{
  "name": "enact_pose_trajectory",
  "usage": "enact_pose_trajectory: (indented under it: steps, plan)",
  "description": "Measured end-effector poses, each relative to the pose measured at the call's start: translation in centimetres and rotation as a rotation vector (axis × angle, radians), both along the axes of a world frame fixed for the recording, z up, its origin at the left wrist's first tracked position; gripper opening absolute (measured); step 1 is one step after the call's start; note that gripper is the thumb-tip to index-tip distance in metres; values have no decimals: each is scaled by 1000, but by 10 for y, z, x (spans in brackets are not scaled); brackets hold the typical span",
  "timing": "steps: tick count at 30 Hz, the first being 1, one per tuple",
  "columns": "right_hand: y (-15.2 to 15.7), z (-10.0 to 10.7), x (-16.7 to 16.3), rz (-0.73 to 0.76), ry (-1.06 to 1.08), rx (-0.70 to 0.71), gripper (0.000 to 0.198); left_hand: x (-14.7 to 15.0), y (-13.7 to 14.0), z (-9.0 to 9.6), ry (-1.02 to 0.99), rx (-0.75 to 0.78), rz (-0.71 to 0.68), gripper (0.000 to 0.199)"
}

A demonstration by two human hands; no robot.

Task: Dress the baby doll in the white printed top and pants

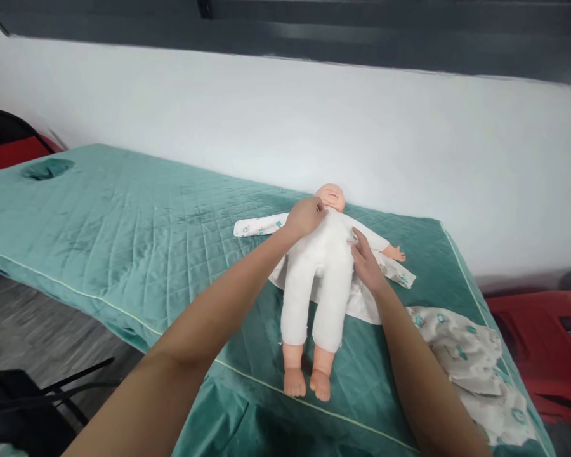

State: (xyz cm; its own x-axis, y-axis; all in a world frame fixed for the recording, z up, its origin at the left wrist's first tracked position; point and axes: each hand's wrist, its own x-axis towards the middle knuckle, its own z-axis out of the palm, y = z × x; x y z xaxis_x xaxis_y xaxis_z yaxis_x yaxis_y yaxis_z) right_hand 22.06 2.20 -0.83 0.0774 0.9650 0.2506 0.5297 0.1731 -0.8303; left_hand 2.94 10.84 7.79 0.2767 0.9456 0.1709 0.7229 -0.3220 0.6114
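Note:
A baby doll (321, 247) with a white cloth body lies on its back, head toward the wall and bare feet toward me. Spread beneath it is a white printed baby shirt (261, 225), its sleeves out to both sides. My left hand (307, 217) is closed at the doll's shoulder on the left, just below the head; the doll's arm on that side is hidden. Against the doll's side at the right, my right hand (367, 261) is closed with its fingertips at the waist. The doll's other arm (394, 252) stretches out over the shirt sleeve.
Crumpled printed cloth (471, 368) lies at the right end of the green quilted bed (137, 254). The bed cover has a hole (47, 169) at the far left. A white wall (219, 114) runs behind. Red chairs (542, 343) stand beside the right end.

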Motion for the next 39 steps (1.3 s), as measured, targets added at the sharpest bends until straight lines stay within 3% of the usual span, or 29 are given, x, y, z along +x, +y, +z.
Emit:
enact_pose_trajectory:
  steps: [3, 6, 9, 12, 15, 20, 23, 27, 29, 31, 34, 36, 39]
  plan:
    - [-3, -2, -2, 39, 78, -36, 77, -5, -34, 14, 77, -43, -148, 18]
    - [-5, -3, -2, 23, 88, -53, 76, -19, -68, 19, 38, 54, -202, 22]
    - [-7, -4, -2, -4, 78, -72, 76, -39, -84, 9, -117, 106, -83, 22]
    - [-11, -2, -6, -47, 59, -89, 75, -53, -86, -10, -108, 173, 46, 21]
    - [-17, 2, -12, -87, 32, -53, 71, -49, -80, -20, -20, 225, -42, 20]
    - [-19, 12, -23, -38, 54, 20, 69, 0, -56, 6, -31, 286, -191, 22]
    - [-15, 13, -26, 70, 81, -7, 72, 50, -41, 20, 158, 341, -327, 23]
    - [-14, 10, -28, 184, -60, -77, 68, 117, -30, 6, 541, 364, -618, 33]
    - [-18, 13, -26, 207, -95, -73, 62, 139, -24, -6, 669, 331, -671, 39]
    - [-25, 21, -22, 213, -27, -76, 55, 151, -14, -11, 754, 250, -694, 40]
    - [-34, 36, -4, 242, 69, -76, 45, 153, 4, -5, 791, 159, -731, 43]
    - [-36, 42, 13, 151, 3, -73, 37, 150, 15, 2, 728, 154, -728, 48]
    - [-31, 38, 34, -174, -266, -171, 31, 142, 22, 7, 622, 136, -703, 46]
